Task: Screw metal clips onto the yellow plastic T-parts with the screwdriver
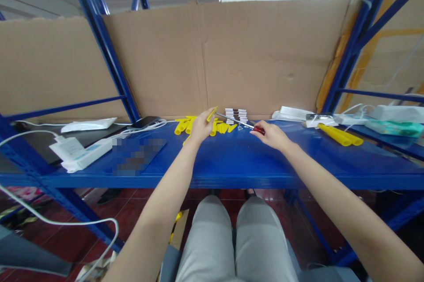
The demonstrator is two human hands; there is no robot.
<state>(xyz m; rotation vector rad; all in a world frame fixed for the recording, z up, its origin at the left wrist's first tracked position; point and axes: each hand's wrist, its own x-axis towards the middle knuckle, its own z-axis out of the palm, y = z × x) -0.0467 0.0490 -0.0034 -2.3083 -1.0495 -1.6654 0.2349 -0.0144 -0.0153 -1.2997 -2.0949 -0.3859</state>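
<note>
My left hand (200, 128) is closed around a yellow piece (212, 114), held tilted above the blue table. In my right hand (272, 135) is a screwdriver (259, 130) with a dark red handle. Its long metal shaft points left, with the tip close to the yellow piece; whether they touch I cannot tell. Yellow tubes (180, 126) lie heaped beside and behind my left hand. Smaller yellow pieces (224, 127) lie in a row between the hands. Behind the shaft stands a stack of white pieces with dark middles (236, 115), and tiny bits lie in front of it.
Two long yellow tubes (337, 135) lie at the right, near white packages (293, 114). On the left are a white power strip (89, 151), a charger (68, 148), cables and a dark phone (145, 122). A cardboard sheet (248, 52) and blue posts (109, 52) bound the table (225, 162).
</note>
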